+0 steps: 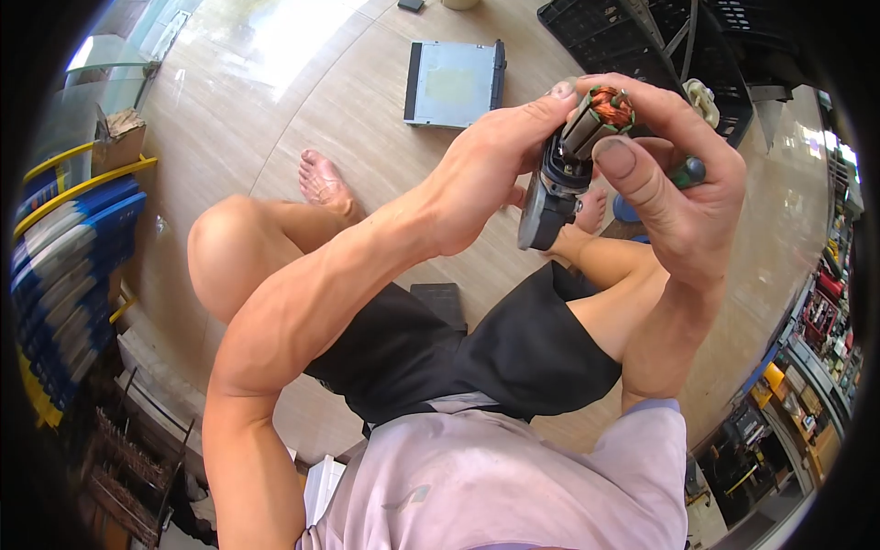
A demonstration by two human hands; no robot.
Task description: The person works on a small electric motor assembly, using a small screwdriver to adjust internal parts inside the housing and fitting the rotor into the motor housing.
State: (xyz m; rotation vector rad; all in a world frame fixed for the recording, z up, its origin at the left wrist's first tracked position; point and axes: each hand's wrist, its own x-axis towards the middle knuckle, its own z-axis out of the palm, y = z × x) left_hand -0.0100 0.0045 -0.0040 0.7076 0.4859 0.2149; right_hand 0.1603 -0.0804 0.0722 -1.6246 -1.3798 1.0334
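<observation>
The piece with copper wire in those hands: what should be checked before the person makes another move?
- Both hands on the piece: ok. The left hand and right hand hold the motor piece up off the floor.
- Copper windings in sight: ok, exposed at its upper end.
- Windings undamaged: cannot tell, too small.
- Green-and-dark handle by the right palm secure: cannot tell, mostly hidden.
- Fingers protected: not ok, bare.
- Metal box apart from the hands: ok, it sits on the floor.
</observation>
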